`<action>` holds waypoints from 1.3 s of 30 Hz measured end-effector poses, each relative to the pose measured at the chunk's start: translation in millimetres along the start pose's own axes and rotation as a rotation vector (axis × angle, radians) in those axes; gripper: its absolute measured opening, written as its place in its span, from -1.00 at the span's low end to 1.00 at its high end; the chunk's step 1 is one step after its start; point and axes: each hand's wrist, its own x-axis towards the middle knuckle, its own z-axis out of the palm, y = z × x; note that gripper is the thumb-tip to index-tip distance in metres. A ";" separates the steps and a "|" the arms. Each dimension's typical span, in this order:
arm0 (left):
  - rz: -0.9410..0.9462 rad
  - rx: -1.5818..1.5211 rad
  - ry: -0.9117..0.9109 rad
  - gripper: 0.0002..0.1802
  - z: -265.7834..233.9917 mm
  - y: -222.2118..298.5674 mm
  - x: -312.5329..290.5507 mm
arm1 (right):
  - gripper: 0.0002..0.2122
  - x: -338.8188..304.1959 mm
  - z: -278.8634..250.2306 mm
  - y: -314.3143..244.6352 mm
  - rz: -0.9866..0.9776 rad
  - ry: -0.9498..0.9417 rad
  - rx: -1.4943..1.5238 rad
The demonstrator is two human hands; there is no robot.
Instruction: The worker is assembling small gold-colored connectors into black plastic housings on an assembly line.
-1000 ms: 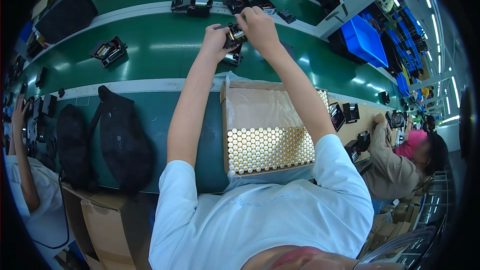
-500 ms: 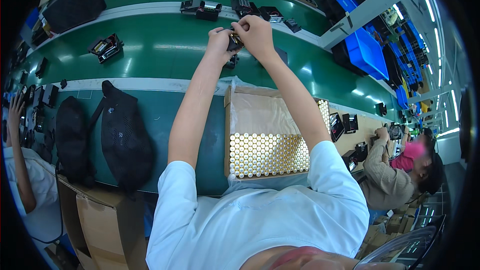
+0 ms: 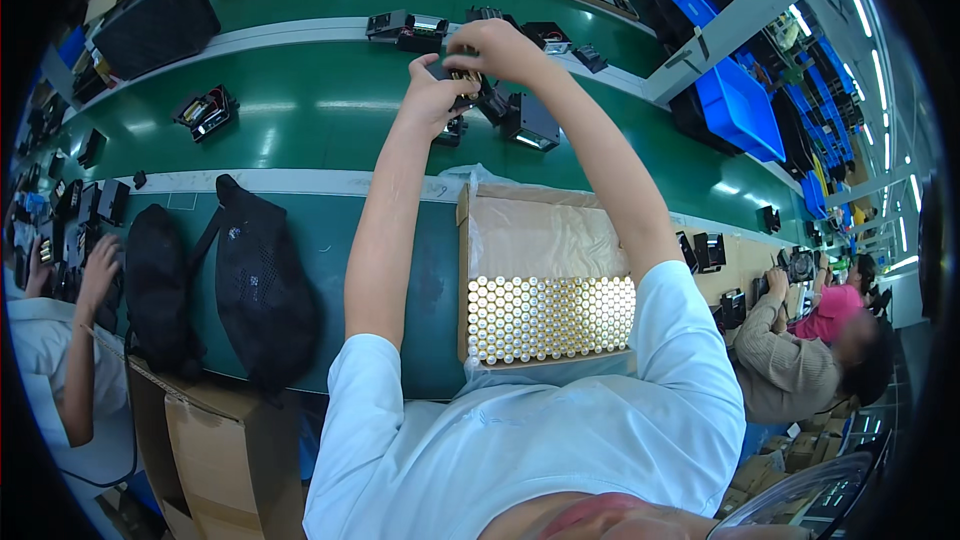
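Both my arms reach across the green work surface. My left hand [image 3: 434, 100] is closed round a small black device [image 3: 466, 77] that shows gold-coloured parts inside. Over the same device, my right hand [image 3: 497, 48] bends its fingers down and inward; whatever lies between its fingertips is too small to make out. Just right of the device sits a black box-shaped unit [image 3: 532, 122], and another dark part lies below my left hand. Nearer my body, between my arms, an open cardboard box [image 3: 463, 270] holds rows of upright cylindrical batteries [image 3: 545, 318] and a sheet of clear plastic.
Two black fabric bags [image 3: 262, 285] lie on the left. More black devices [image 3: 205, 113] stand on the green surface and along the white rail [image 3: 300, 25]. Blue bins [image 3: 738, 110] stand at the right. Co-workers sit on both sides, a person in beige [image 3: 785, 365] at right.
My right hand has shifted slightly left and its fingers have lifted over the device. The black unit behind my right forearm shows more fully. The left co-worker's hand has come down.
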 end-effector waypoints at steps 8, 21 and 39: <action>0.152 0.224 0.122 -0.25 -13.3 6.7 -3.3 | -0.77 -12.0 41.0 -0.8 0.765 -0.145 0.748; 0.302 1.769 0.708 -0.63 -28.3 36.6 -20.3 | -0.62 -26.5 47.7 -15.9 0.581 -0.516 -0.231; 0.182 0.543 -0.181 -0.50 16.1 -7.9 -1.3 | -0.79 -231.0 -113.7 -57.3 0.585 -0.693 -0.401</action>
